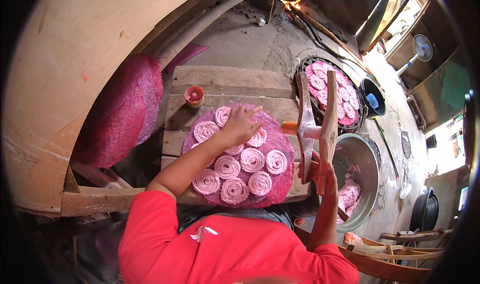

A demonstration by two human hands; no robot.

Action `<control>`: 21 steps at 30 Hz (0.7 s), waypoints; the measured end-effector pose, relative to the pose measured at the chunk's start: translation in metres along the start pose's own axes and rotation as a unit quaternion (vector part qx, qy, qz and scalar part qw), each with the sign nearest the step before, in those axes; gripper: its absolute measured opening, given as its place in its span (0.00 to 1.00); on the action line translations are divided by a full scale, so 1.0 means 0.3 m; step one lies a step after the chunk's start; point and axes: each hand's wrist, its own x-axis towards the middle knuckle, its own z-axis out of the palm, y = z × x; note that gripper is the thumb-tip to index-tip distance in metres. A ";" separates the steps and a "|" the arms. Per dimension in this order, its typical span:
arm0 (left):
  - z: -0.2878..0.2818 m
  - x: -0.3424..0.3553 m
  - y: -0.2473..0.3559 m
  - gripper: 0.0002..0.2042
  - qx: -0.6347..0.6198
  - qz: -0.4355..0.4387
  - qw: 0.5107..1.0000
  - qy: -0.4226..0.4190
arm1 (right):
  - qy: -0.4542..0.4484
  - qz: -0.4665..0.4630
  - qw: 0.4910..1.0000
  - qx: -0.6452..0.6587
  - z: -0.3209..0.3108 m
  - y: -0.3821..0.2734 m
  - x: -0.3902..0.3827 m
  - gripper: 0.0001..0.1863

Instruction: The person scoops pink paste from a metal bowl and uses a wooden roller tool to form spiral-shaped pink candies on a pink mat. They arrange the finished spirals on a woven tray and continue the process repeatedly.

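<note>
My left hand (241, 126) is open over the far part of a round pink mesh mat (286, 149), its fingers stretched out and partly covering a swirl there. Several pale pink dough swirls (234, 190) lie on the mat around my forearm. At the mat's right side, my right hand (322, 174) is closed around a wooden press (328, 126) with two long bars. Between the bars shows a pale cylinder (313, 131), and an orange nozzle (288, 128) points left over the mat's edge. The press is held tilted on its side.
A wooden plank table (230, 79) carries the mat and a small red cup (194, 96). To the right stands a grey basin (372, 184) of pink dough. Beyond are another tray of swirls (345, 94), a black bucket (372, 96) and an open fire (294, 3). Plywood (85, 59) rises at left.
</note>
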 end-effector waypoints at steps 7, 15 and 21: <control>-0.064 0.015 0.032 0.19 0.061 0.057 0.996 0.037 | 0.000 0.018 0.999 -0.047 0.014 -0.049 -0.060 0.52; -0.354 0.218 0.298 0.57 -0.667 0.028 0.741 0.073 | 0.029 -0.016 0.975 -0.218 0.137 -0.204 -0.050 0.44; -0.329 0.364 0.367 0.46 -0.693 -0.149 0.689 0.150 | -0.024 0.116 0.978 -0.170 0.119 -0.219 0.051 0.40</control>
